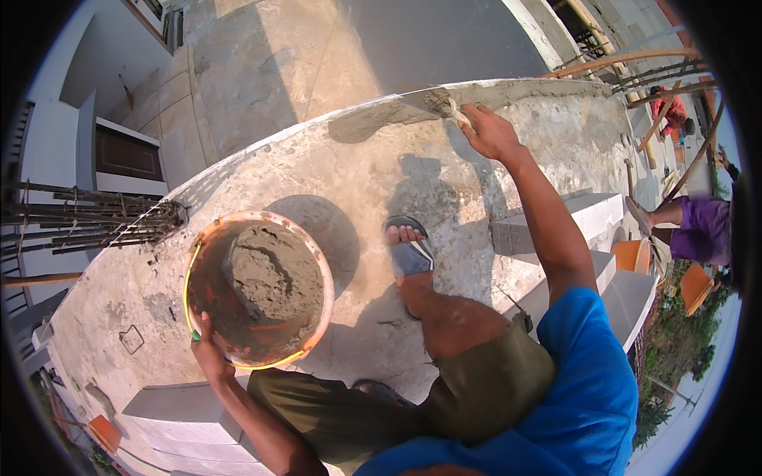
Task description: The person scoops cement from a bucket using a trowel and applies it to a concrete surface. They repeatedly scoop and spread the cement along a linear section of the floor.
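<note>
Farthest left, ahead of the left grip (211,354) and out to its left, a bundle of rods (119,218) juts in over the edge of the concrete (492,230). Nearer that grip, still on its left, a dark bent wire (132,339) lies flat on the floor. Close behind the grip, toward the person's body, sit pale grey blocks (186,408). The left grip itself is grasping the near left part of the bucket's rim; the bucket (324,317), orange with a yellow handle (188,289), stands just ahead and to the right of it, with a heap of wet grey mortar (266,266) inside. Right of the bucket, between the two grips, a sandalled foot (409,238) is planted on the concrete, below a bent knee. Beyond the foot, a darker patch of mortar (369,121) runs along the raised edge, left of the right grip (492,133). That grip is closed around a small pale tool (455,109), its far end at the mortar on the edge; its exact shape is hard to make out. To the right of the right grip and nearer the body stand more blocks (556,226), with an orange pail (632,255) past them. Well to the right, a person in purple shorts (705,230) is partly in view, and another in red (675,111) is farther ahead, beside slanting poles (698,147).
</note>
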Demonstrator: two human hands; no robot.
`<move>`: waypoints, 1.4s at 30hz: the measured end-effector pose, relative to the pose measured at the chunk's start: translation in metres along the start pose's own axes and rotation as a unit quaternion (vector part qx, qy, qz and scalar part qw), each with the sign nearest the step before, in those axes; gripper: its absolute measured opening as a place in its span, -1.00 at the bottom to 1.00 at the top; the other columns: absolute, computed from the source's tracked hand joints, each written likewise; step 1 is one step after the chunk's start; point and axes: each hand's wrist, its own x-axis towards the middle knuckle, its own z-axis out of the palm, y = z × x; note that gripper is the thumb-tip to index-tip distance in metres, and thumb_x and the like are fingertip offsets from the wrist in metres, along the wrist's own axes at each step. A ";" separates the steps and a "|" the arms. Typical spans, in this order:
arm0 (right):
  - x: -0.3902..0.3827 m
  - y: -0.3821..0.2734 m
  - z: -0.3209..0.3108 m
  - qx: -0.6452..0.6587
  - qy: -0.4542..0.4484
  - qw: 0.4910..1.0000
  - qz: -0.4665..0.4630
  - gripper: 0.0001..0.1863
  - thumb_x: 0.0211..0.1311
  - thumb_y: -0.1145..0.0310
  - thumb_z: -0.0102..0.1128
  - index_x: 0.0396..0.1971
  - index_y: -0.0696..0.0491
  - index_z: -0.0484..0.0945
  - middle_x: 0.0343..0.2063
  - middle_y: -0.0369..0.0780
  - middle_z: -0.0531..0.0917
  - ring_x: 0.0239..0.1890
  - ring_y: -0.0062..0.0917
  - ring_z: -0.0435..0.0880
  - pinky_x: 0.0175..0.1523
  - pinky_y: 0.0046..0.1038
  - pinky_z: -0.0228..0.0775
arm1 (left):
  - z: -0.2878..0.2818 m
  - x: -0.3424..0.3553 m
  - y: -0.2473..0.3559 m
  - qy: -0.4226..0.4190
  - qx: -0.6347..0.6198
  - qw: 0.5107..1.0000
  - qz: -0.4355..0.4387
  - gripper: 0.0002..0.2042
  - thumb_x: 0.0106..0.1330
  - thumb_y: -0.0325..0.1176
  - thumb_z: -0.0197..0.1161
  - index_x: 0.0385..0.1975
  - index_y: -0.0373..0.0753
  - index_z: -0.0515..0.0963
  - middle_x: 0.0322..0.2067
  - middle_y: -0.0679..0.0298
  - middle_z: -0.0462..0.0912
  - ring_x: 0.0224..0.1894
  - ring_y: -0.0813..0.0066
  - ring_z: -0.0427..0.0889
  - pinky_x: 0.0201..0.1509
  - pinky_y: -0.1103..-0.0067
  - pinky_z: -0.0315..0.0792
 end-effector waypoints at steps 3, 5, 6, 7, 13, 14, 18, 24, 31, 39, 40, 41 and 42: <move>0.004 -0.059 0.003 0.069 -0.025 0.997 -0.030 -0.51 0.55 0.08 0.05 0.27 0.08 0.57 0.06 0.07 0.76 0.17 0.05 0.70 0.27 0.01 0.53 | 0.001 -0.003 0.004 0.003 0.000 1.000 -0.006 -0.38 0.56 -0.14 0.37 0.49 -0.33 0.41 0.28 0.07 0.62 0.19 0.26 0.69 0.22 0.35 0.60; 0.019 -0.095 0.018 0.101 -0.070 0.989 -0.077 -0.51 0.52 0.11 0.03 0.21 0.13 0.62 0.05 0.08 0.76 0.15 0.08 0.70 0.29 0.00 0.52 | 0.005 -0.006 0.007 -0.004 -0.001 1.000 -0.002 -0.38 0.56 -0.14 0.36 0.50 -0.32 0.40 0.29 0.07 0.62 0.19 0.26 0.69 0.21 0.35 0.60; 0.025 -0.105 0.019 0.117 -0.124 0.981 -0.090 -0.50 0.51 0.11 0.02 0.19 0.15 0.63 0.05 0.08 0.76 0.15 0.09 0.70 0.31 -0.01 0.51 | 0.006 -0.008 0.007 -0.012 -0.004 1.000 0.001 -0.38 0.56 -0.13 0.36 0.50 -0.32 0.40 0.29 0.06 0.61 0.19 0.26 0.69 0.20 0.35 0.60; 0.023 -0.101 0.017 0.115 -0.117 0.984 -0.068 -0.50 0.50 0.12 0.02 0.19 0.16 0.64 0.06 0.09 0.76 0.16 0.09 0.69 0.31 -0.02 0.51 | 0.007 -0.009 0.007 -0.020 -0.007 1.000 0.005 -0.38 0.56 -0.13 0.36 0.50 -0.31 0.40 0.29 0.06 0.61 0.19 0.26 0.69 0.20 0.35 0.61; 0.009 -0.019 0.038 0.079 -0.059 0.993 0.063 -0.46 0.51 0.11 -0.09 0.24 0.16 0.60 0.15 0.14 0.71 0.16 0.08 0.71 0.29 -0.05 0.53 | 0.003 -0.005 -0.001 -0.015 -0.009 1.000 0.003 -0.39 0.56 -0.13 0.37 0.45 -0.37 0.43 0.22 0.08 0.65 0.11 0.26 0.73 0.11 0.37 0.65; 0.007 0.002 0.038 0.058 -0.063 0.993 0.080 -0.46 0.52 0.11 -0.10 0.25 0.15 0.59 0.18 0.14 0.69 0.08 0.07 0.76 0.21 -0.06 0.60 | 0.003 -0.001 -0.003 -0.023 -0.013 1.000 -0.003 -0.39 0.55 -0.13 0.38 0.44 -0.38 0.43 0.20 0.09 0.67 0.08 0.27 0.74 0.08 0.38 0.65; -0.010 0.006 0.045 0.385 -0.134 0.880 0.243 -0.51 0.61 0.12 -0.14 0.26 0.15 0.49 -0.24 -0.05 0.67 -0.49 -0.28 0.65 -0.39 -0.18 0.60 | -0.009 0.005 -0.007 -0.024 -0.017 0.999 -0.016 -0.40 0.53 -0.13 0.40 0.39 -0.41 0.46 0.12 0.10 0.71 0.00 0.29 0.77 0.03 0.39 0.67; -0.010 -0.090 0.107 0.440 -0.105 0.892 0.017 -0.58 0.64 0.16 -0.20 0.05 0.18 0.56 -0.38 -0.06 0.63 -0.52 -0.31 0.64 -0.36 -0.21 0.56 | 0.001 -0.008 0.003 -0.024 -0.009 1.000 -0.011 -0.41 0.53 -0.12 0.40 0.38 -0.40 0.48 0.11 0.08 0.71 0.02 0.28 0.76 0.05 0.38 0.67; -0.064 -0.177 -0.011 0.303 -0.240 0.921 0.039 -0.42 0.65 -0.04 -0.11 0.26 0.16 0.54 -0.11 0.07 0.75 -0.24 -0.17 0.79 -0.08 -0.12 0.55 | -0.017 -0.009 -0.009 -0.026 -0.041 0.998 0.034 -0.40 0.57 -0.15 0.35 0.45 -0.41 0.43 0.25 0.03 0.63 0.18 0.25 0.70 0.12 0.35 0.67; -0.136 -0.216 -0.100 0.038 -0.114 0.943 -0.312 -0.51 0.47 0.17 0.22 0.34 -0.05 0.53 -0.13 -0.02 0.78 -0.03 -0.04 0.75 0.08 -0.04 0.53 | 0.075 -0.081 0.044 -0.039 0.098 0.992 0.073 -0.55 0.62 0.03 0.26 -0.17 -0.35 0.67 -0.39 0.37 0.65 -0.44 0.63 0.49 -0.33 0.60 0.37; -0.128 -0.222 -0.056 0.016 -0.056 0.941 -0.334 -0.52 0.43 0.26 0.23 0.31 -0.02 0.54 -0.22 -0.04 0.75 -0.13 -0.12 0.78 0.01 -0.09 0.60 | 0.093 -0.086 0.047 -0.030 0.089 0.992 0.090 -0.51 0.66 0.04 0.21 -0.43 -0.25 0.58 -0.56 0.54 0.38 -0.45 0.73 0.24 -0.40 0.58 0.14; -0.128 -0.245 -0.040 -0.013 -0.042 0.937 -0.347 -0.53 0.43 0.29 0.22 0.30 0.02 0.55 -0.23 -0.04 0.75 -0.16 -0.14 0.79 -0.03 -0.14 0.62 | 0.102 -0.092 0.048 -0.009 0.125 0.983 0.134 -0.48 0.66 0.02 0.21 -0.50 -0.29 0.55 -0.58 0.54 0.35 -0.46 0.71 0.24 -0.42 0.54 0.11; -0.129 -0.267 -0.027 -0.039 -0.028 0.932 -0.360 -0.55 0.43 0.33 0.21 0.28 0.06 0.55 -0.23 -0.04 0.74 -0.19 -0.16 0.81 -0.08 -0.19 0.65 | 0.103 -0.098 0.051 -0.010 0.149 0.979 0.142 -0.47 0.66 0.01 0.21 -0.51 -0.30 0.55 -0.60 0.53 0.34 -0.48 0.70 0.23 -0.44 0.53 0.11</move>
